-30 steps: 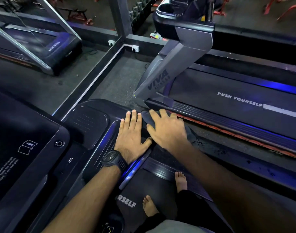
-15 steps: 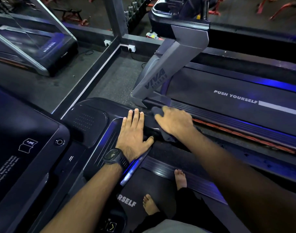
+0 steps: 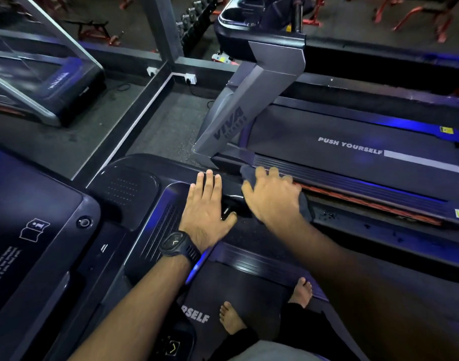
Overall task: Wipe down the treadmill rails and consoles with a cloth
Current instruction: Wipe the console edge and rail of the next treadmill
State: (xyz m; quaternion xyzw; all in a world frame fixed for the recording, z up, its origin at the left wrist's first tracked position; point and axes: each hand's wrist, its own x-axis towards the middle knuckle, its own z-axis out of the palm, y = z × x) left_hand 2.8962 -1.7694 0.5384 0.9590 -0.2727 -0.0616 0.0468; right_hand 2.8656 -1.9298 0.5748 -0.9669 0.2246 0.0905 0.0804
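Feet: bare feet [image 3: 229, 317] stand on the belt [image 3: 239, 290] of the near treadmill, at the bottom of the view.
Left grip: the left grip [image 3: 206, 207], a watch [image 3: 179, 243] at its wrist, lies flat and open on the dark console arm [image 3: 155, 194]. It holds nothing and serves as a brace.
Right grip: the right grip [image 3: 272, 196] sits just beside the left with a small gap between them. Its spread fingers press on the cloth [image 3: 307, 208] without closing round it.
Cloth: dark, pinned under the right palm at the outer end of the console arm. One corner shows past the fingertips and a fold shows by the wrist.
Step in hand: wiping the arm's outer end, by my reading.
Doing it well: keep the palm flat so the whole cloth drags. Follow the arm's rounded edge and overlap each pass. Lean on the left grip so the body does not tip off the belt.
Beyond: the neighbouring treadmill's side rail [image 3: 353, 183], its printed belt [image 3: 353, 121] and its grey upright [image 3: 239, 118] look untouched.
Change: a second ago the right grip lay against the left thumb. It has since slid outward with the cloth, while the left grip has stayed put.
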